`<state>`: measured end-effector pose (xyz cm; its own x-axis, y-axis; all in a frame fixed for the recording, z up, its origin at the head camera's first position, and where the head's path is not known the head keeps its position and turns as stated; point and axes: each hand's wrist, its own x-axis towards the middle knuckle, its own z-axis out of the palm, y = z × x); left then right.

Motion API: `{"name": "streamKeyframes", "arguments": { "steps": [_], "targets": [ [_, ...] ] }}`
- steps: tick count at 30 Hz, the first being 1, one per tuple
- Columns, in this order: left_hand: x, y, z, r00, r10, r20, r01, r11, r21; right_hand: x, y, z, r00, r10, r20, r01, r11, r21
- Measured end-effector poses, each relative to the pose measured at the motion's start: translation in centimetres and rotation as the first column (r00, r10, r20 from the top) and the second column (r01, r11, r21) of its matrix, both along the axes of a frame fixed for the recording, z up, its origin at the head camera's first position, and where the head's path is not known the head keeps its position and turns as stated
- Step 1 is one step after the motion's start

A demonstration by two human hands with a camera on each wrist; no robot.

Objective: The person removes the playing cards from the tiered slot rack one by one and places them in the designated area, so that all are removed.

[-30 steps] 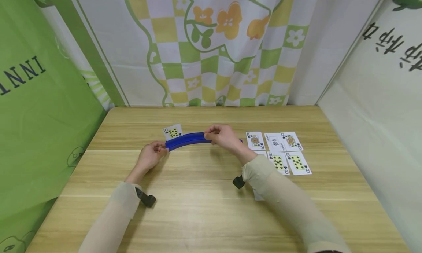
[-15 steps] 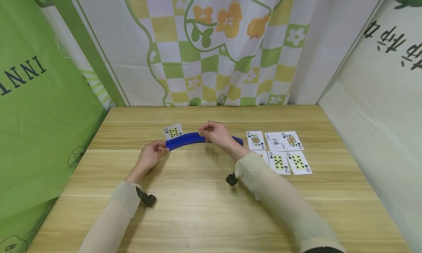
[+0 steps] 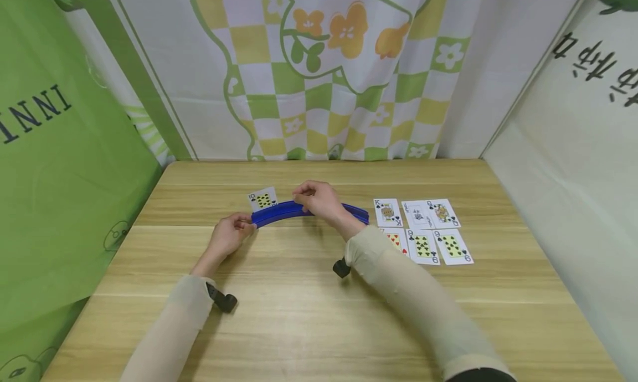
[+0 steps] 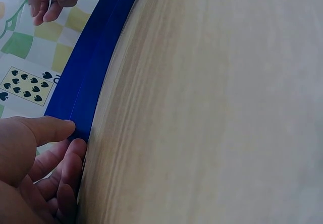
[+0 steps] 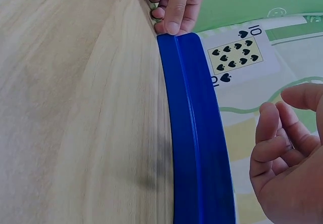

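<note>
A curved blue card holder stands on the table. The left hand pinches its left end, thumb on the front face in the left wrist view. A ten of spades is upright at the holder's left part, its face also plain in the right wrist view. The right hand is over the middle of the holder, right of the ten. Its fingers are loosely bent, with a gap between thumb and fingertips and nothing seen between them.
Right of the holder lie face-up cards in two rows: a king, a joker, a queen, a seven of hearts partly behind the right sleeve, and two nines. A patterned curtain hangs behind the wooden table.
The right hand has moved left along the holder towards the ten of spades, uncovering the holder's right end and the seven of hearts. The left hand keeps its place.
</note>
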<state>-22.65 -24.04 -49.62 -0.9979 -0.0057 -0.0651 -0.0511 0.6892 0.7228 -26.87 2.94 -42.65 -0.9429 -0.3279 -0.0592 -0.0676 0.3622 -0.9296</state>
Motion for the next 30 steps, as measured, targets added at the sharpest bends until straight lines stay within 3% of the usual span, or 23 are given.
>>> {"name": "streamKeyframes", "arguments": {
  "steps": [16, 30],
  "targets": [
    [0.0, 0.1, 0.1, 1.0, 0.008, 0.008, -0.008, 1.0, 0.013, -0.6, -2.6, -0.4, 1.0, -0.01, 0.001, 0.01, 1.0, -0.018],
    [0.0, 0.1, 0.1, 1.0, 0.015, 0.0, -0.015, 1.0, 0.024, -0.8, -4.3, 0.3, 1.0, -0.014, 0.001, 0.014, 1.0, -0.01]
  ]
}}
